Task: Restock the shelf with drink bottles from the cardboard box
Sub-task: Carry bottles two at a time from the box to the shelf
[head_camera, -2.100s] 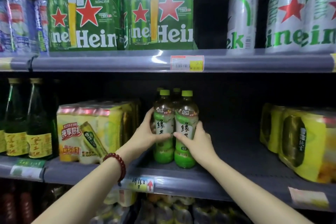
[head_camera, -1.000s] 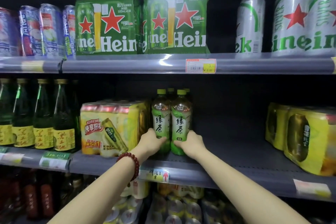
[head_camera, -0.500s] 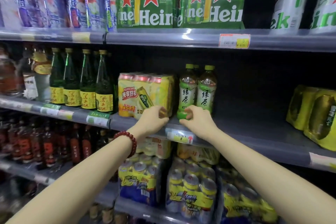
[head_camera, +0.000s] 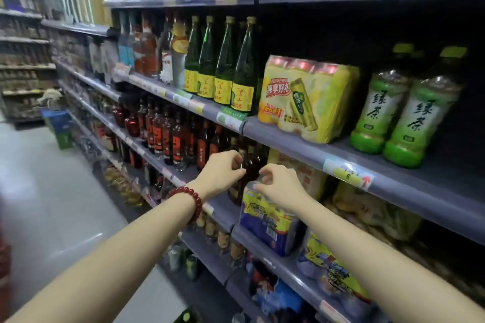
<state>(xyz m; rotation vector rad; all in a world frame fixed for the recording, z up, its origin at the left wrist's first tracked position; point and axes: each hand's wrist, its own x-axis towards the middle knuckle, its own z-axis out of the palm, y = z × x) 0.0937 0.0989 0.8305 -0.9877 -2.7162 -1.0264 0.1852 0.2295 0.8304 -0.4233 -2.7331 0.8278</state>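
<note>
Two green tea bottles (head_camera: 378, 113) (head_camera: 417, 123) with green caps and green labels stand upright side by side on the grey shelf (head_camera: 288, 143), at the right. More caps show dimly behind them. My left hand (head_camera: 223, 173), with a red bead bracelet on the wrist, and my right hand (head_camera: 280, 187) hover close together in front of the shelf below, left of and lower than the bottles. Both hold nothing and their fingers are loosely curled. No cardboard box is in view.
A yellow shrink-wrapped can pack (head_camera: 307, 97) stands just left of the tea bottles, with tall green glass bottles (head_camera: 225, 65) beyond it. Dark red-labelled bottles (head_camera: 168, 134) and a blue-yellow can pack (head_camera: 267, 223) fill the lower shelf. The aisle floor (head_camera: 52, 191) runs left, past a blue box (head_camera: 59, 126).
Both hands have let go of the two tea bottles and drawn back and down from the shelf. The view has swung left along the aisle, leaving the bottles at the right.
</note>
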